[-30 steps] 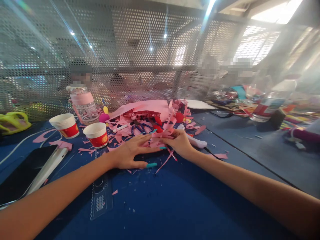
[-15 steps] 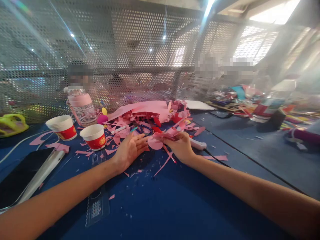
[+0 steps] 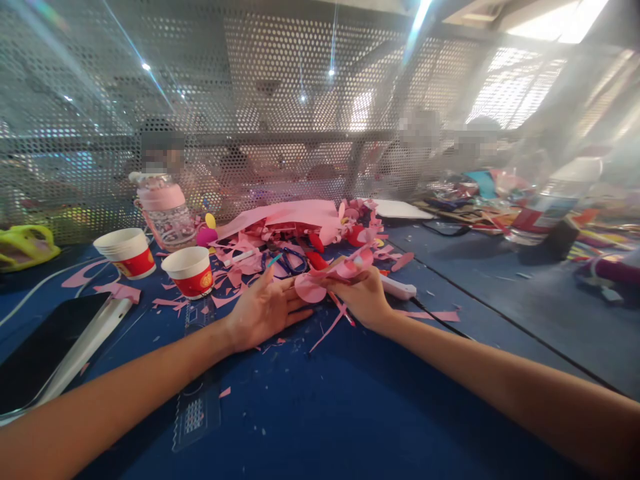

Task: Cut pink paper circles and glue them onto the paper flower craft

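Observation:
Between the fingers of my right hand (image 3: 364, 299) is a pink paper cutout (image 3: 311, 288) with a rounded end pointing left. My left hand (image 3: 267, 310) lies palm up with its fingers spread, close beside that rounded end; whether the fingers touch it I cannot tell. Behind both hands spreads a heap of pink paper scraps (image 3: 243, 270) with a larger pink sheet (image 3: 285, 217) on top. Dark blue-handled scissors (image 3: 293, 261) lie among the scraps. A white tool with a cord, perhaps a glue gun (image 3: 399, 288), rests just beyond my right hand.
Two white-and-red paper cup groups stand left: a stack (image 3: 125, 253) and a nearer cup (image 3: 189, 272). Behind them is a pink-topped bottle (image 3: 165, 210). A phone (image 3: 50, 343) and a clear ruler (image 3: 197, 413) lie nearer. A plastic bottle (image 3: 543, 203) stands right; a perforated metal screen (image 3: 290, 87) rises behind.
My left hand has turned further palm up, its fingers spreading and reaching slightly right below the pink cutout. My right hand keeps its hold in nearly the same place.

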`<state>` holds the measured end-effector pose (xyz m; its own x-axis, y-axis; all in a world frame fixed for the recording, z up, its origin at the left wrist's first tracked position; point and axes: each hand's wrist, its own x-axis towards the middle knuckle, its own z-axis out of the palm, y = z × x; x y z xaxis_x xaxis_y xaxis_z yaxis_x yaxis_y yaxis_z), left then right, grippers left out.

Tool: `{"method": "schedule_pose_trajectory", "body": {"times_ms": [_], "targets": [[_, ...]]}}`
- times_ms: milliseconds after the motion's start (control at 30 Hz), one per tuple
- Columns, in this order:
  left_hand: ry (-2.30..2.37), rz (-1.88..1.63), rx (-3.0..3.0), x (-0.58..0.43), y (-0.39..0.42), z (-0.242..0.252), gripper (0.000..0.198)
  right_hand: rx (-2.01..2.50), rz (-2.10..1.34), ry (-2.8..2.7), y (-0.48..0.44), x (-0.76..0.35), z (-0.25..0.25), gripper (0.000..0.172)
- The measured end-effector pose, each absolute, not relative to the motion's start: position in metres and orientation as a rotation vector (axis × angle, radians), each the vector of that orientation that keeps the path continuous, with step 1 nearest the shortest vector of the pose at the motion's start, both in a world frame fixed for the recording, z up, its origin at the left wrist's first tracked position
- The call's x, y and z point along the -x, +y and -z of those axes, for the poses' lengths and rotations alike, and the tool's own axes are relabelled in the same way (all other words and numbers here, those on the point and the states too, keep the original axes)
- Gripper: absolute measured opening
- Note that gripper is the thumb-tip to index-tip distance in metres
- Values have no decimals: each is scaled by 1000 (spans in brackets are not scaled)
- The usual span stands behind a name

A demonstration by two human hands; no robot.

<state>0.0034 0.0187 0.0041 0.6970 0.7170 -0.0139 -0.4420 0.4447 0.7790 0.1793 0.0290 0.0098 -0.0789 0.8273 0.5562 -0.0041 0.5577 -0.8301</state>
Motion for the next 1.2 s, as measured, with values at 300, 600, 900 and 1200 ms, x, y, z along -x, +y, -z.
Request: {"method": "schedule_pose_trajectory", "body": {"times_ms": [300,600,900,1200], "targets": [[330,-733,-839,-3,18,-3,60,738,-843,-1458,28,-178,-10,13],[333,-715,-740,-1,20,-5,57,699,-870,-1465,29,-180,-6,14],[345,-732,-711,-1,20,-4,57,723,-822,-1483,29,-179,-7,18],[353,-711,-788,-1,21,-3,65,744,-819,-1496,27,-180,-8,15]]}}
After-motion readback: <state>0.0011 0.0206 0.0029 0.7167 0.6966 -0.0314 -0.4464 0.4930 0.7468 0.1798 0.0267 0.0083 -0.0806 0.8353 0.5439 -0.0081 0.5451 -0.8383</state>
